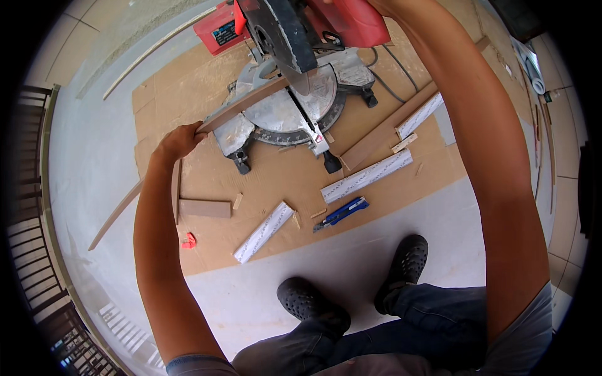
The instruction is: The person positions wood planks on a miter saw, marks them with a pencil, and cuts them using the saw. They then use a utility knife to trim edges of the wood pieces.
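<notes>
A brown wood strip (241,108) lies across the left side of the miter saw's table (276,113), its right end close to the round blade (302,82). My left hand (180,140) is closed round the strip's left end, just off the table's left edge. At the top edge, my right hand (375,4) is at the saw's red upper housing (357,25), wrapped on its handle. Much of that hand is cut off by the picture's edge. The dark blade guard (279,37) hangs above the table.
Cardboard (263,194) lies under the saw. Before it are a blue utility knife (342,214), a white-wrapped strip (367,175), another wrapped piece (264,232), a brown offcut (205,208) and a red scrap (189,240). A cord (395,69) runs at the right. A railing (34,219) stands left.
</notes>
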Available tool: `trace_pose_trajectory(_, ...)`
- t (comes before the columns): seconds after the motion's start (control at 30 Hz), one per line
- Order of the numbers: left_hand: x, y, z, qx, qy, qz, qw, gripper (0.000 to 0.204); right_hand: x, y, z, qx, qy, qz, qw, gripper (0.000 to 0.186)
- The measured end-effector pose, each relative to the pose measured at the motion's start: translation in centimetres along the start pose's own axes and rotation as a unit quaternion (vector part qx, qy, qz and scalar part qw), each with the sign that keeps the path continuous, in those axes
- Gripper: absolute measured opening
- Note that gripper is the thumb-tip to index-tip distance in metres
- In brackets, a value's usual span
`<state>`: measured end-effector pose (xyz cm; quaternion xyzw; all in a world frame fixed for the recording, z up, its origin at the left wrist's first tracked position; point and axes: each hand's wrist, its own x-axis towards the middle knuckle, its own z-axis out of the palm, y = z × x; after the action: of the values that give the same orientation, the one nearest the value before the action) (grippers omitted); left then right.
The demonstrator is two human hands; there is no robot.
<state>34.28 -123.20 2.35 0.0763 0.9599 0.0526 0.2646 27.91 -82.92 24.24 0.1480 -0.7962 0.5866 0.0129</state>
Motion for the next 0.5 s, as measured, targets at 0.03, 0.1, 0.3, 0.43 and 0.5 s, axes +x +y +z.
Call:
trace_pose_trajectory(0.03,0.1,0.2,0.0,0.002,-0.003,-0.001,1.000,0.039,0.2,0.2,-0.2,-0.005,-0.008,0.005,1.000,0.023)
trace_pose_trajectory(0.1,-0.1,0.5,0.0,-0.003,-0.001,-0.006,1.000,0.040,0.4,0.6,-0.5,-0.007,-0.021,0.009,1.000,0.020)
trace_pose_trajectory(0.3,0.2,-0.8,0.6,0.006,0.022,0.030,0.999,0.041,-1.2,0.3,0.0,0.014,0.011,-0.017,1.000,0.014)
trace_pose_trajectory(0.43,0.3,-0.3,0.5,-0.004,0.021,0.029,0.999,0.040,-1.6,0.3,-0.3,0.009,0.004,-0.021,1.000,0.015)
trace_pose_trajectory(0.5,0.3,0.0,0.3,-0.004,0.000,-0.004,1.000,0.046,-1.6,0.5,-0.4,0.012,-0.001,-0.023,1.000,0.015)
